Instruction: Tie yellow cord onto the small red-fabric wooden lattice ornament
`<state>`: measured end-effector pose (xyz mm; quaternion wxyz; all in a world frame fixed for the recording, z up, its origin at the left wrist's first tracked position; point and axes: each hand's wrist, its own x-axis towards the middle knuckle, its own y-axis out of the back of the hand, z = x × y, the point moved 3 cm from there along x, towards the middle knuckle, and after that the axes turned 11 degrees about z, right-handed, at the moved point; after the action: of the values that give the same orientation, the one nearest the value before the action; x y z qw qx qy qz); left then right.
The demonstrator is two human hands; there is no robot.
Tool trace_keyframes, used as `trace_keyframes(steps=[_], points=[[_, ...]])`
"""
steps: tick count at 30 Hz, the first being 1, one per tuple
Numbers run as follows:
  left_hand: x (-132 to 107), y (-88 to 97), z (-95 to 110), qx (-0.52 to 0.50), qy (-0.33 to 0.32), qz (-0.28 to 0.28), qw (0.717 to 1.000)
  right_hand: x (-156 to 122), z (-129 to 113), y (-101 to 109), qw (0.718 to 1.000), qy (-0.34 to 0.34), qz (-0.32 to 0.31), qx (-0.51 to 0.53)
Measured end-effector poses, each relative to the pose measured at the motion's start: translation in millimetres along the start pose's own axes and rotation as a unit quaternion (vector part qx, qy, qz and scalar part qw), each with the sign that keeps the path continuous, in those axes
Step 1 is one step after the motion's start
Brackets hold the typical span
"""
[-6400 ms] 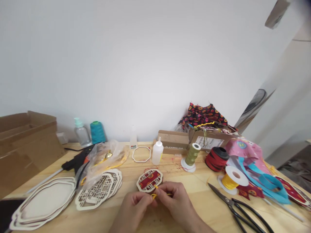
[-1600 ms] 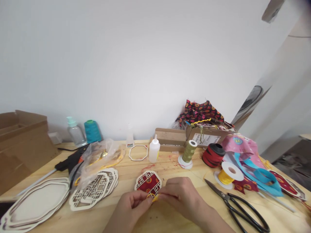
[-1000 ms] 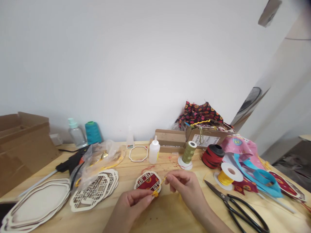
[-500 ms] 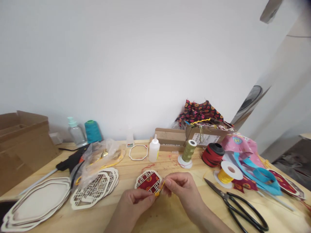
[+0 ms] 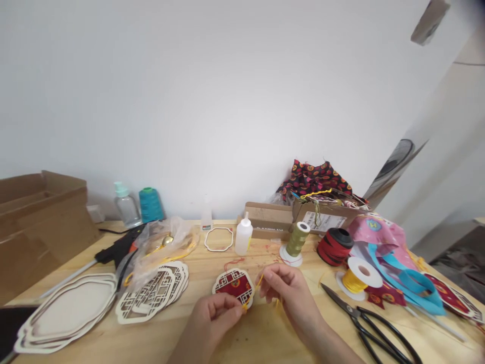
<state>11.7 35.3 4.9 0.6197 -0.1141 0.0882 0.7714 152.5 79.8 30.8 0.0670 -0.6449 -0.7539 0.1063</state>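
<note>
A small wooden lattice ornament with red patterned fabric (image 5: 234, 284) lies on the wooden table (image 5: 265, 338) in front of me. My left hand (image 5: 215, 318) is closed, pinching a yellow cord (image 5: 253, 294) at the ornament's near right edge. My right hand (image 5: 286, 296) is also closed, pinching the same cord a little higher and to the right, so the strand runs taut between the two hands.
Stacked wooden lattice cutouts (image 5: 153, 293) and plain frames (image 5: 66, 313) lie left. A glue gun (image 5: 119, 247), glue bottle (image 5: 243, 237), thread spools (image 5: 297, 241), yellow cord spool (image 5: 358, 278) and black scissors (image 5: 367, 321) surround the hands. A cardboard box (image 5: 38, 222) stands far left.
My right hand has lifted and drawn the yellow cord up and to the right, away from my left hand. The left hand stays pinched at the ornament's edge.
</note>
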Motion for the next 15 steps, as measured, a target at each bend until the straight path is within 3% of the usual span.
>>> trace_keyframes(steps=[5, 9, 15], points=[[1, 2.0, -2, 0.029, -0.021, -0.009, 0.999, -1, 0, 0, 0.999, -0.01, -0.012, -0.04], [1, 2.9, -2, 0.017, -0.028, -0.023, 0.999, -6, 0, -7, 0.988, 0.044, -0.073, -0.127], [0, 1.9, 2, 0.012, -0.033, -0.024, 0.999, -10, -3, -9, 0.918, 0.213, -0.083, -0.324]])
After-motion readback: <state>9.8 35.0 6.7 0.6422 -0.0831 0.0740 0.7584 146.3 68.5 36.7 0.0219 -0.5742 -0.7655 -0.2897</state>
